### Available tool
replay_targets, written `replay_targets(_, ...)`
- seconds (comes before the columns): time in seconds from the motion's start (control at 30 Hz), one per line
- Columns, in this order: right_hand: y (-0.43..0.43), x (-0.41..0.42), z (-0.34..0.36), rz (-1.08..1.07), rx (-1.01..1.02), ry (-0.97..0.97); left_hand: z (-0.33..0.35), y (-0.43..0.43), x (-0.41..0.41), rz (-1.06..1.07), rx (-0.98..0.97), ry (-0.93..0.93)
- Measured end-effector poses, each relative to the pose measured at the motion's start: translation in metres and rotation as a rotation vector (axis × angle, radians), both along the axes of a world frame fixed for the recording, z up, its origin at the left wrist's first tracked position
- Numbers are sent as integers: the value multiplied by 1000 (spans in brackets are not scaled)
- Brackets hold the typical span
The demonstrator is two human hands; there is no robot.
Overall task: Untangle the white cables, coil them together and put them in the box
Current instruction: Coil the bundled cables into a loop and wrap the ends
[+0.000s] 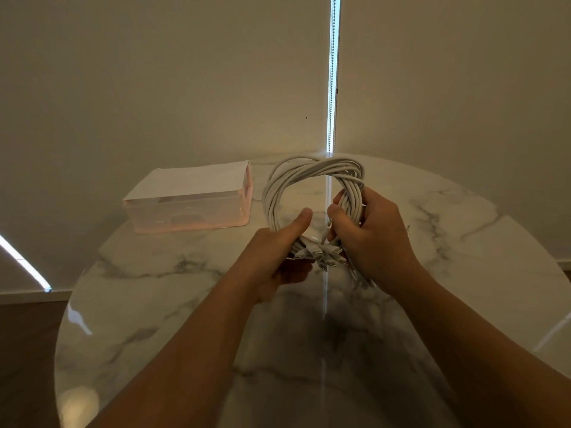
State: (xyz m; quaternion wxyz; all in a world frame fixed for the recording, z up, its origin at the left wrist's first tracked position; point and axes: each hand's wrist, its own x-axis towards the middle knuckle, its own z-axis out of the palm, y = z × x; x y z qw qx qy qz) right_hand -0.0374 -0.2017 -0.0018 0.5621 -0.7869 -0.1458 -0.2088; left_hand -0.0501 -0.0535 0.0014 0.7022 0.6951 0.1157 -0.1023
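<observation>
Gripping the coiled white cables (pixel 304 173) above the bench (pixel 154 304), left hand (pixel 278 257) pinched the bottom and right hand (pixel 370 239) wrapped the side, box (pixel 188 202) well left of both; loops likely would spring apart if either grip slackened mid-carry.

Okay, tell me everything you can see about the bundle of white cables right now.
The white cables are several thin, smooth, plastic-looking cords wound together into one roughly round loop, held upright in the air above the marble table. The left hand grips the loop's lower left, and the right hand grips its right side. A cluster of plug ends sticks out at the bottom between the hands. The box stands apart to the left, untouched by them.
</observation>
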Motion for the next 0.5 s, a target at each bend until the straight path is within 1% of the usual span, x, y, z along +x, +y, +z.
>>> replay_targets(0.1,-1,1,1,1,-7,-4,-3,4,2,6,-103,6)
replay_targets(0.23,-5,5,2,-9,19,25,-4,-1,1,-50,-456,61)
replay_targets(0.27,-5,5,2,-13,29,28,-5,-2,1,-54,-512,57)
replay_targets(0.33,-5,6,2,-17,49,34,-8,-3,1,-60,-568,23)
replay_targets(0.5,-6,9,5,3,72,48,-17,-2,5,-76,-564,-113)
